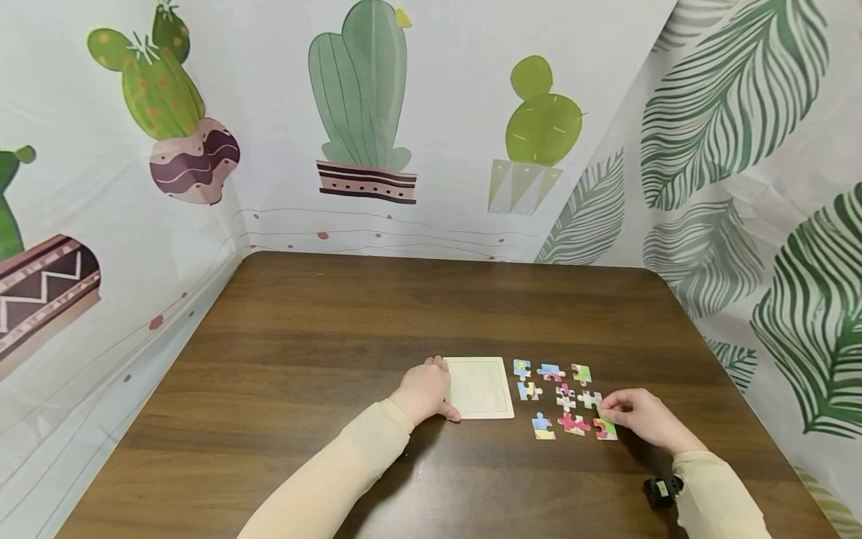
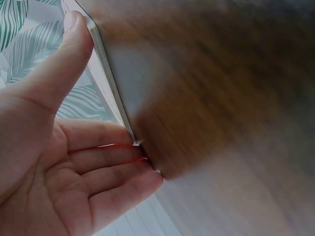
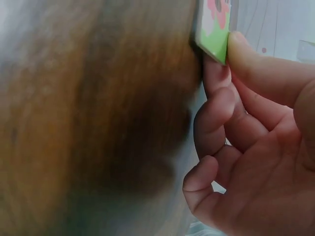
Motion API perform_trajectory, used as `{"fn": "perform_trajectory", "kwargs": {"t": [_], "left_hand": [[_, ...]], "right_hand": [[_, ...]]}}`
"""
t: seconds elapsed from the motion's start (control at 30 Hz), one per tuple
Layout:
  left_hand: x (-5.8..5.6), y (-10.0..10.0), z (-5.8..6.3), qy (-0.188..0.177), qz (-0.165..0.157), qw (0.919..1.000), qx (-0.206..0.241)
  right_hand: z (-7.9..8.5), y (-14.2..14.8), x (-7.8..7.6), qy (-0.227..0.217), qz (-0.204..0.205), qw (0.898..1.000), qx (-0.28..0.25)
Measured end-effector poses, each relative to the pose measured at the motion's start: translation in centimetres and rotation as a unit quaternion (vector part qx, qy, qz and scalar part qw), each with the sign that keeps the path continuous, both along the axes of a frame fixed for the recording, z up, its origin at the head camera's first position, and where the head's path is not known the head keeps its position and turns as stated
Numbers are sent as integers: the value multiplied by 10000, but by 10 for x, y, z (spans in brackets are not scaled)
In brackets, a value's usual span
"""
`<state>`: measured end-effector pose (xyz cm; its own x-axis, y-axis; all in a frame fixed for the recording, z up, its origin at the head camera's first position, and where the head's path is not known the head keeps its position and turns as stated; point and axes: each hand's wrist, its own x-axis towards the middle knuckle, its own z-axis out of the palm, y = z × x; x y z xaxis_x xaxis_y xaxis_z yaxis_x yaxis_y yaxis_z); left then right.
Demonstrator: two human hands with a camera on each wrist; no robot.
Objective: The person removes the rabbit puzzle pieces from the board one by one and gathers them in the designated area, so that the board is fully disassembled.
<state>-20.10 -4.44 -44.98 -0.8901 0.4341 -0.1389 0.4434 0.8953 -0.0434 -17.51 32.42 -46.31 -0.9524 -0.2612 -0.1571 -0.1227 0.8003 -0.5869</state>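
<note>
A pale, square puzzle tray (image 1: 480, 385) with a raised rim lies on the table. My left hand (image 1: 424, 391) holds it along its left side, thumb at the near corner and fingers at the far corner; the left wrist view shows the tray edge (image 2: 110, 81) between them. To the right of the tray, my right hand (image 1: 646, 421) pinches a green and pink puzzle piece (image 3: 215, 37) between thumb and index finger, at the near right corner of the loose pieces. Its other fingers are curled. Several colourful jigsaw pieces (image 1: 574, 424) lie spread between the tray and this hand.
The brown wooden table (image 1: 377, 307) runs back to a wall hanging (image 1: 444, 112) printed with cacti and leaves. A small black device (image 1: 662, 492) sits at the right wrist. Both forearms wear cream sleeves (image 1: 337, 479).
</note>
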Motion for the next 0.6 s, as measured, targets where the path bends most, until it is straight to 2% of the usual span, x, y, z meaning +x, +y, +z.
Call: {"fn": "perform_trajectory", "kwargs": {"t": [0.4, 0.6], "left_hand": [[0, 0, 0, 97, -66, 9999, 64], [0, 0, -1, -34, -66, 9999, 151]], "right_hand": [[-2, -2, 0, 78, -267, 9995, 124], [-3, -2, 1, 93, -312, 9994, 115]]}}
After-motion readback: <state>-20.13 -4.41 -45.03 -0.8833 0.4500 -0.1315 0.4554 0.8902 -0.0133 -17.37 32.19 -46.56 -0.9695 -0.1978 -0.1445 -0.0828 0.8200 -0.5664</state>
